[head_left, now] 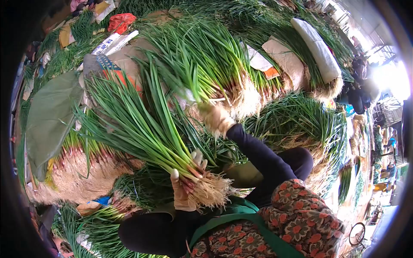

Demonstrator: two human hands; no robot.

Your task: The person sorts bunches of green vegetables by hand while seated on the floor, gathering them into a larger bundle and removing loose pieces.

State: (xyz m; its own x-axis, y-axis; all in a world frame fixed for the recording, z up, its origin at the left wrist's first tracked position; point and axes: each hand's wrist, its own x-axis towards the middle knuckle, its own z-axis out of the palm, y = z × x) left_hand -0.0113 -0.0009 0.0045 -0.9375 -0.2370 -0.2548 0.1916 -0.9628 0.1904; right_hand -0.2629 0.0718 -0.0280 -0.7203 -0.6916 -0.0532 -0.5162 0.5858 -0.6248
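My left hand (184, 193), in a pale glove, is wrapped around a thick bunch of spring onions (150, 135). Their pinkish bulbs and tangled roots point toward my body, while the long green leaves fan out to the upper left. My right hand (217, 119), gloved too, is smeared by motion beside a large heap of spring onions (215, 60). A few blurred stalks stretch up and left from its closed fingers. Roots of the heap lie just past this hand.
A dark green sheet (51, 120) covers more spring onions at left. A rolled white sheet (316, 49) and cardboard pieces (284, 60) lie on the piles behind. A red bag (121, 22) sits at the back. More onions (297, 124) lie at right.
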